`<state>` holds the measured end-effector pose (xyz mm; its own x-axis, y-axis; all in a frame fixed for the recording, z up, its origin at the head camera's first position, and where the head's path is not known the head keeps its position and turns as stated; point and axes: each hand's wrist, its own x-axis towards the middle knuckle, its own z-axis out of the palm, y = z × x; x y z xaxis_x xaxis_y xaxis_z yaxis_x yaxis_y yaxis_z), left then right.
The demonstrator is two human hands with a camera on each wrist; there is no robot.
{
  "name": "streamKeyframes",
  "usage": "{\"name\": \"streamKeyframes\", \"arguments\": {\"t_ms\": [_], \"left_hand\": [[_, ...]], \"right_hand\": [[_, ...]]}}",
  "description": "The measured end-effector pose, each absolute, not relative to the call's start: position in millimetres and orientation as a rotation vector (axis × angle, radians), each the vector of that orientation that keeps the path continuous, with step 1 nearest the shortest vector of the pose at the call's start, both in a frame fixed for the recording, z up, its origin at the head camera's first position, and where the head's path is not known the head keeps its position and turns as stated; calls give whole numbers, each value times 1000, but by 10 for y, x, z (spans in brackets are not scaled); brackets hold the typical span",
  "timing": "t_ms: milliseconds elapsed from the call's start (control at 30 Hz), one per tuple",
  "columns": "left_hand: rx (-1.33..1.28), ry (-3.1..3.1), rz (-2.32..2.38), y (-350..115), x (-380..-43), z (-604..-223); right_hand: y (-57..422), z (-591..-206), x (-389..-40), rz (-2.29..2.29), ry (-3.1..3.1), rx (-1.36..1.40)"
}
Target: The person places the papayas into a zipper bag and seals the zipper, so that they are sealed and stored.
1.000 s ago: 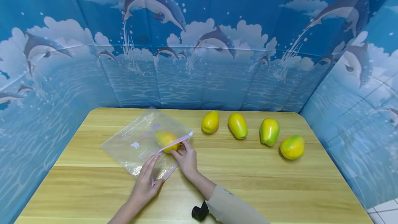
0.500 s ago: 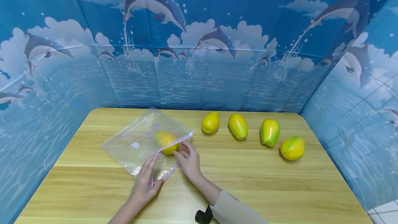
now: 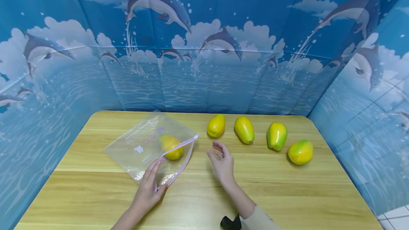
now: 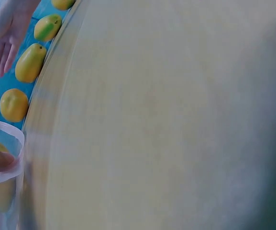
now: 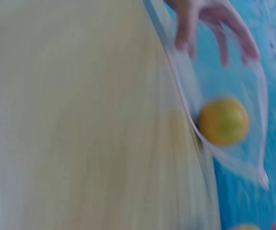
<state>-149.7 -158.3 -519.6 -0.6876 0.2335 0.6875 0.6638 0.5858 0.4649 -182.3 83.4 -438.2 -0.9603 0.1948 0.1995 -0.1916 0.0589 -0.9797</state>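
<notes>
A clear zip bag (image 3: pixel 127 148) with a lilac zip strip lies on the table, its mouth gaping towards the right front. One yellow papaya (image 3: pixel 174 154) rests inside, near that mouth. My left hand (image 3: pixel 148 186) grips the front corner of the mouth, holding the two edges apart; its thumb (image 4: pixel 1 160) presses on the lilac band in the left wrist view. Between the bag and the loose fruit, my right hand (image 3: pixel 222 164) hovers over the table, fingers loosely bent and holding nothing. Nearest to its fingertips is a yellow papaya (image 3: pixel 216 126).
Further right along the back stand more yellow-green papayas: one (image 3: pixel 244 130), another (image 3: pixel 277 136) and a rounder-looking one (image 3: pixel 300 151). A dolphin-print curtain (image 3: pixel 204 81) closes off the wooden table's (image 3: pixel 271 187) far side. A black wrist device (image 3: pixel 230 223) sits by the right sleeve.
My right hand has let go of the bag's edge and moved right, away from it. The freed lilac edge now bows outward. My left hand keeps its place.
</notes>
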Motion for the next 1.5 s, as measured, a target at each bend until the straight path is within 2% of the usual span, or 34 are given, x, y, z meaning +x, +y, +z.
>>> {"name": "streamKeyframes", "arguments": {"t_ms": [367,800,1500], "left_hand": [[-713,-2234,-975,-1581,-1502,-5206],[-720,-2232,-975,-1580,-1505,-5205],[-713,-2238,-974,-1587,-1509,-5219]], "right_hand": [[1585,-4355,-1834,1748,-1966,-217],[2488,-4693,-1895,1503,-1814,-558],[3000,-4778,-1871,1228,-1851,-827]]}}
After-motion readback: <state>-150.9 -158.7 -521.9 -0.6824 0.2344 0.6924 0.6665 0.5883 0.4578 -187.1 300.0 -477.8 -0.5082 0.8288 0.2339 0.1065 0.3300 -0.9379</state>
